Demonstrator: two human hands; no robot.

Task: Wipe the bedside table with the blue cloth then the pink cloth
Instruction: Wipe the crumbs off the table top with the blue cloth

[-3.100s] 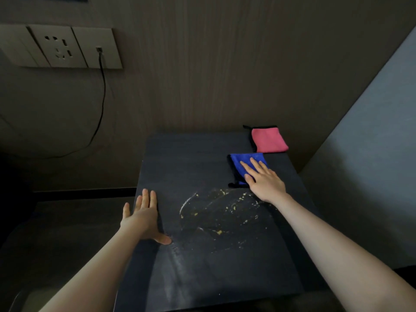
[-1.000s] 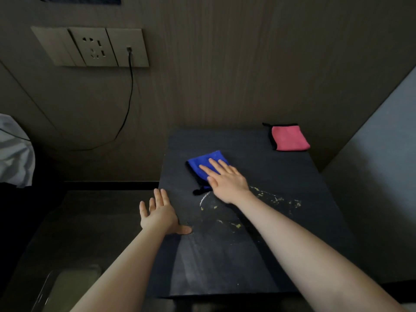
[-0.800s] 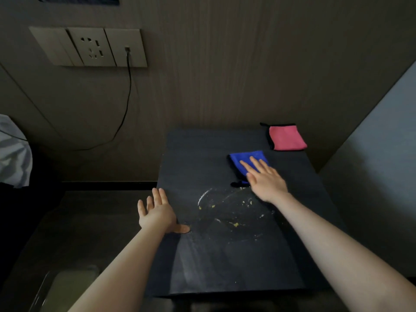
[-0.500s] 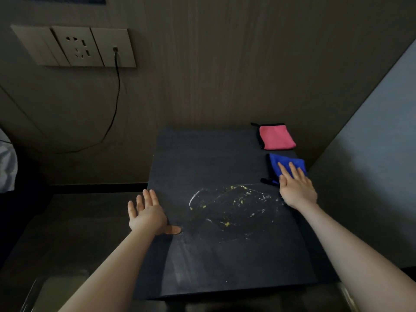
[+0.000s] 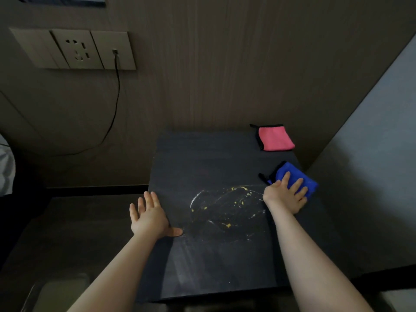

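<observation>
The dark bedside table (image 5: 202, 158) has a smeared patch of yellow crumbs and whitish streaks (image 5: 227, 210) in its middle. My right hand (image 5: 284, 195) presses flat on the folded blue cloth (image 5: 292, 175) at the table's right edge, fingers spread over it. The pink cloth (image 5: 273, 138), folded with a black trim, lies in the far right corner, untouched. My left hand (image 5: 149, 217) rests flat and open on the table's left edge, thumb on the top.
A wood-panelled wall stands behind the table, with a socket plate (image 5: 74, 49) and a black cable (image 5: 116, 97) hanging from it. A grey panel (image 5: 371, 154) rises close on the right. A lower dark surface (image 5: 74, 233) lies to the left.
My right hand has swept the blue cloth from the left middle of the table across the crumb patch to the right edge. The left hand has stayed put.
</observation>
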